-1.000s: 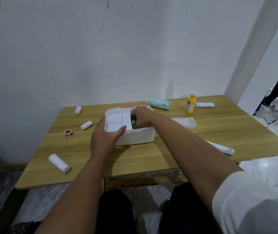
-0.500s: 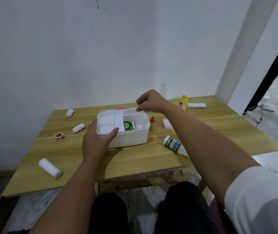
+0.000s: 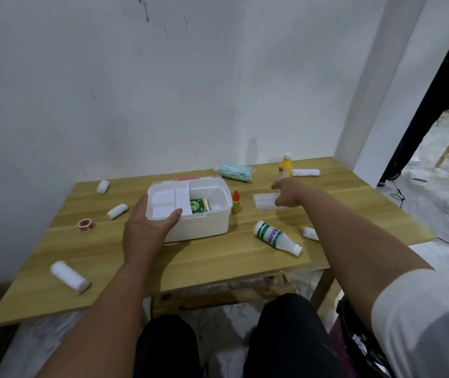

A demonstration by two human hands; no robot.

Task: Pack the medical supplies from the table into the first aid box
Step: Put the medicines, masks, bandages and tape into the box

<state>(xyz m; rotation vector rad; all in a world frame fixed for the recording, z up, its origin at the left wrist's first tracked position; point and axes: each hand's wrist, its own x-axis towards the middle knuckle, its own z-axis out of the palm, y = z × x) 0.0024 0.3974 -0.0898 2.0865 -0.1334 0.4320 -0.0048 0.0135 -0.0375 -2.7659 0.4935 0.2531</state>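
Note:
The white first aid box stands open mid-table with a green packet inside. My left hand grips the box's front left corner, thumb over the rim. My right hand reaches to the right over a flat clear plastic tray, fingers apart, holding nothing. Near it are a small red-capped yellow dropper bottle, a yellow bottle, a teal patterned pack and a white bottle with a green label lying on its side.
White bandage rolls lie at the left and back right. A red tape roll sits left of the box. A small white roll lies by my right forearm. The wall runs behind the wooden table.
My right hand left the box, rose above its back rim, then moved right to the clear tray. The green packet stays inside. My left hand kept its hold.

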